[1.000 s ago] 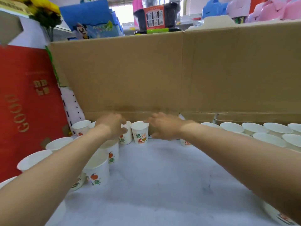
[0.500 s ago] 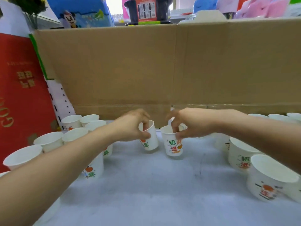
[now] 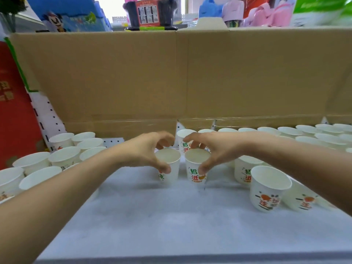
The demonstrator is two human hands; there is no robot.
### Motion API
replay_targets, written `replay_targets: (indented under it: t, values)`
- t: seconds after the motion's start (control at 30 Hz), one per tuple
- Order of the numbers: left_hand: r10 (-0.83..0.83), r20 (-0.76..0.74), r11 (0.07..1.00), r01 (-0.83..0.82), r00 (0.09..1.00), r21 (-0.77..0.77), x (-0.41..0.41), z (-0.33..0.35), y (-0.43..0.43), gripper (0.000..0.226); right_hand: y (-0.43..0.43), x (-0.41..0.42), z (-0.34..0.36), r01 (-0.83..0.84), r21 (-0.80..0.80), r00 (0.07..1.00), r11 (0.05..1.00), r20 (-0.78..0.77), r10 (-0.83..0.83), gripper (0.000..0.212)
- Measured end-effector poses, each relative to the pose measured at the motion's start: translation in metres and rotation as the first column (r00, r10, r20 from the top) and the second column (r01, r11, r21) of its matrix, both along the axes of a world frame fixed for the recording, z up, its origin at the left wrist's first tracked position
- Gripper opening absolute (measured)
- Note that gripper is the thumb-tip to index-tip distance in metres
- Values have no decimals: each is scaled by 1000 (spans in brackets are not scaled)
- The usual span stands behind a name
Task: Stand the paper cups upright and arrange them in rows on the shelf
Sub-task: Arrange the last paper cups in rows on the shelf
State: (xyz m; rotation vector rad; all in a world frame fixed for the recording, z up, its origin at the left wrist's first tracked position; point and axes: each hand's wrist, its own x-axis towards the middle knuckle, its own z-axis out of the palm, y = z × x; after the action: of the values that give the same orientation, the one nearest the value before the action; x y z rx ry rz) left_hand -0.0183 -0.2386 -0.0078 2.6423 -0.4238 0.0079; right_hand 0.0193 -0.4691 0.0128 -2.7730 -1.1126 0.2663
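Observation:
Two white paper cups with red and green print stand upright side by side in the middle of the pale shelf [image 3: 171, 216]. My left hand [image 3: 146, 149] grips the left cup [image 3: 169, 166] with thumb on its front and fingers behind its rim. My right hand [image 3: 213, 149] holds the right cup [image 3: 196, 168] the same way. Another upright cup [image 3: 185, 139] stands just behind them. Rows of upright cups fill the left side [image 3: 64, 157] and the back right [image 3: 289, 131]. A larger-looking cup [image 3: 269, 187] stands at the right front.
A tall cardboard wall [image 3: 171, 77] closes off the back of the shelf. A red box [image 3: 13, 115] stands at the left. Goods sit on top behind the cardboard. The shelf's front edge runs along the bottom of the view.
Both hands reached to the back, each took a cup, and brought them forward. The two cups now stand upright side by side nearer to me.

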Motion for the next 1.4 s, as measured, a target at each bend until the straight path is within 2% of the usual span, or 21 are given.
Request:
replay_targets:
  t: [0.13, 0.37, 0.53, 0.67, 0.77, 0.93, 1.07, 1.13, 1.4]
  values:
    - [30, -25, 999, -31, 999, -42, 4, 2, -4, 71, -5, 13, 3, 39, 16, 999, 999, -34, -38, 93]
    - [73, -64, 970, -86, 995, -229, 26, -10, -30, 78, -25, 38, 0, 125, 23, 992, 992, -37, -124, 100]
    - [116, -91, 931, -140, 989, -338, 36, -17, -40, 80, -33, 49, -6, 155, 85, 988, 984, -41, -152, 97]
    - [134, -118, 904, -170, 984, -393, 38, -18, -43, 76, -35, 54, -8, 175, 164, 984, 971, -63, -166, 85]
    - [168, -110, 908, -197, 980, -370, 40, -20, -47, 72, -36, 57, -10, 174, 174, 984, 969, -60, -166, 82]
    - [311, 77, 936, -292, 947, -195, 37, -20, -55, 77, -40, 59, -8, 166, 192, 986, 967, -61, -157, 82]
    - [186, -31, 935, -187, 982, -301, 31, -18, -48, 81, -45, 58, -10, 185, 205, 983, 961, -53, -178, 82]
    - [152, -52, 944, -160, 987, -288, 31, -19, -47, 75, -45, 58, -12, 185, 204, 983, 961, -49, -179, 80]
    - [227, -24, 921, -222, 974, -319, 48, -23, -56, 72, -44, 65, -12, 205, 198, 979, 959, -35, -202, 76]
